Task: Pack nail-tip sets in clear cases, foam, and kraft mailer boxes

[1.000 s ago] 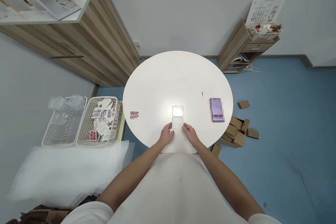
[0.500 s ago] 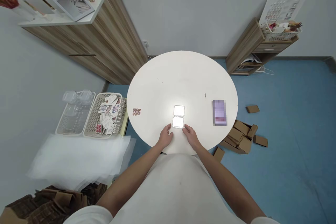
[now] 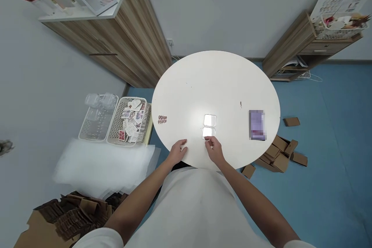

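Note:
A small clear hinged case (image 3: 209,120) lies unfolded on the white round table (image 3: 215,73), its two halves one behind the other. My right hand (image 3: 215,150) is at the near half, fingertips over its front edge, fingers bent and thumb a little apart. I cannot tell whether they press on the case. To the left of the case, my left hand (image 3: 178,152) hovers low or rests at the table's near edge, open and holding nothing. Two rows of small reddish nail-like pieces (image 3: 162,119) lie at the table's left side.
At the table's right is a blurred purple packet (image 3: 257,124). Brown cardboard boxes (image 3: 274,155) sit on the floor beyond it. A white basket of cards (image 3: 130,120) and a basket of clear plastic containers (image 3: 99,120) stand left, behind translucent sheets (image 3: 101,166).
My left hand has drawn away from the case to the left. My right hand has moved onto its near edge. The whole view has shifted, with the table now farther right.

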Demonstrator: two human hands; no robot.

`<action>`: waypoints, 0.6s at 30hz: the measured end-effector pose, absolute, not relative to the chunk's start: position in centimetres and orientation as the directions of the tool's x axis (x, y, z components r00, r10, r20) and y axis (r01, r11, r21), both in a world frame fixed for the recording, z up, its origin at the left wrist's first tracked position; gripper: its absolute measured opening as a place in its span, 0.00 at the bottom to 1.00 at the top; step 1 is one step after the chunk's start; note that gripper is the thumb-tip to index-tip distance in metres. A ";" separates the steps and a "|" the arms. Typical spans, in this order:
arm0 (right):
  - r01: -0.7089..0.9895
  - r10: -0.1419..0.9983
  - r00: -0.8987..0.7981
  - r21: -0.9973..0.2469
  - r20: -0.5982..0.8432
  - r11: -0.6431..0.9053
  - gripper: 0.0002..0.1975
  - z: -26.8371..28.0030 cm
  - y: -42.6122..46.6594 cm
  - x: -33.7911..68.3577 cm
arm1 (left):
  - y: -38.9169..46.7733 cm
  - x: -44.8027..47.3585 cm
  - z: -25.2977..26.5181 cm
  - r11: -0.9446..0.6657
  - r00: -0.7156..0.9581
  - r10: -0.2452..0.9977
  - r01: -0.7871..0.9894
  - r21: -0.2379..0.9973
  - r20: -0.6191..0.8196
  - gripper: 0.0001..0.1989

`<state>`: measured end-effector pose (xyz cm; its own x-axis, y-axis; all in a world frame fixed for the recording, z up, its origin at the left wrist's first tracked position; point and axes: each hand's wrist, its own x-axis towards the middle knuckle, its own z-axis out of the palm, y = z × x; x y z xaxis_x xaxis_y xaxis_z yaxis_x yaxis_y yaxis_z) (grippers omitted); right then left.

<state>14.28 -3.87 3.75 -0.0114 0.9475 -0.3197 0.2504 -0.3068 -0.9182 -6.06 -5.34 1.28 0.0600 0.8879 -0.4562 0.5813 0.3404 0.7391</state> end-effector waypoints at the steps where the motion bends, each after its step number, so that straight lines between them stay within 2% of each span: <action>1: 0.258 0.941 -0.039 -0.913 -0.336 -0.316 0.12 3.7 -3.7 13.5 | -5.1 -7.1 1.5 0.315 0.071 0.894 0.600 0.735 -0.441 0.19; 7: 0.345 0.909 -0.158 -0.884 -0.386 -0.315 0.13 2.5 -2.0 7.8 | -2.4 -14.6 2.2 0.191 0.085 0.925 0.738 0.648 -0.370 0.19; 11: 0.509 0.905 -0.196 -0.828 -0.378 -0.235 0.15 1.4 0.5 3.7 | 0.1 -19.1 1.5 0.107 0.082 0.954 0.804 0.585 -0.288 0.20; 14: 0.621 0.905 -0.215 -0.767 -0.366 -0.162 0.18 0.7 2.5 1.1 | 2.2 -20.9 1.1 0.080 0.077 0.964 0.829 0.554 -0.255 0.22; 18: 0.688 0.898 -0.235 -0.716 -0.372 -0.116 0.24 0.0 4.5 -1.7 | 4.9 -21.5 0.9 0.104 0.062 0.955 0.844 0.525 -0.289 0.28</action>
<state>-1.68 4.53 0.05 -0.2350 0.8981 -0.3718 0.6883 -0.1163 -0.7161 -21.53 4.93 0.89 0.0620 0.9554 -0.2886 0.8445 0.1040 0.5254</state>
